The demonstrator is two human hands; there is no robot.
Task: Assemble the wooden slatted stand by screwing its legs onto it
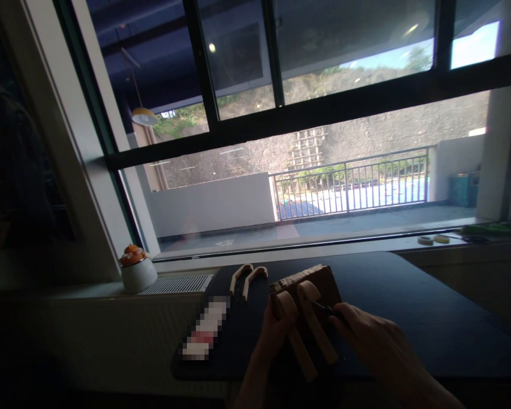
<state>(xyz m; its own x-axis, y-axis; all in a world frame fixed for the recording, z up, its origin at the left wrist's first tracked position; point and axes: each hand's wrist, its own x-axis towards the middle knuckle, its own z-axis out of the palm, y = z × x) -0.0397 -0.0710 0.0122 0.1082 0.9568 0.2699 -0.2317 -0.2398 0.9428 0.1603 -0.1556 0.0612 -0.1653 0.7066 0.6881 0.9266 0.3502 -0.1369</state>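
Note:
My left hand (273,332) is closed around the left side of a brown wooden block (327,282) with a rough, pale top edge. Two curved wooden hooks (313,324) lie against the block's near face, their straight ends pointing down toward me. In my right hand (372,338) is a slim dark tool, seemingly a screwdriver (322,307), whose thin tip reaches the upper part of the right-hand hook. Dim light hides the exact contact at the tip. Two more curved wooden hooks (249,282) rest on the dark table beyond my left hand.
A blurred-out pale rectangular item (208,329) lies on the left of the dark table (392,289). On the windowsill stand a white jar with an orange lid (137,270) and a white vent grille (179,283). Rolls of tape (426,240) sit at the right.

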